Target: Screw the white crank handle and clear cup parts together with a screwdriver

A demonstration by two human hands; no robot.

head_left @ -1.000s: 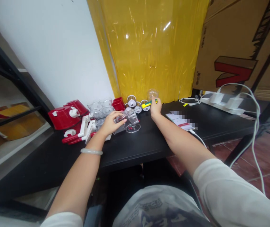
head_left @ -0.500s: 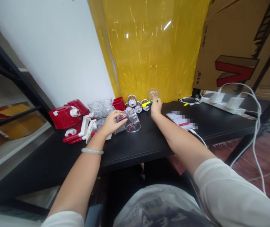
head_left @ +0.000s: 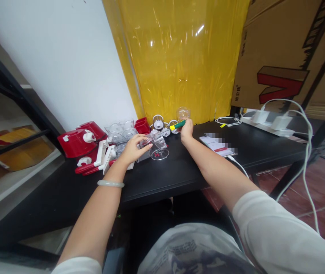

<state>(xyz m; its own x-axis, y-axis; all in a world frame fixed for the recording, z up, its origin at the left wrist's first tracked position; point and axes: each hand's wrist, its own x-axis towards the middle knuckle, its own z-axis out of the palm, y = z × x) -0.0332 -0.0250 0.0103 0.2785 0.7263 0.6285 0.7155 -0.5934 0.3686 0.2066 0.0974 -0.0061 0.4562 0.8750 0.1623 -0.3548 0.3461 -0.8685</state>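
My left hand (head_left: 136, 149), with a pale bangle at the wrist, curls its fingers around a clear plastic part (head_left: 144, 142), the thumb on the near side. Beside it lie another clear piece (head_left: 160, 140) and a clear round plastic disc (head_left: 159, 154) with small red bits in it. My right hand (head_left: 187, 130) is closed on a green and yellow screwdriver (head_left: 178, 125), its yellow end pointing left; no blade shows. Just behind that hand stands a clear plastic cup (head_left: 183, 113). White-capped cylinders (head_left: 158, 122) sit to its left.
Red housings (head_left: 76, 143), white and red handles (head_left: 103, 155), clear cups (head_left: 120, 129) and a red box (head_left: 142, 125) crowd the left of the black table (head_left: 162, 177). On the right are a phone (head_left: 217, 145) with a cable and a power strip (head_left: 267, 125). Yellow sheeting (head_left: 185, 57) hangs behind.
The screwdriver has turned in my right hand, showing more of its green side. My left hand keeps its place on the clear part. The whole view has shifted slightly.
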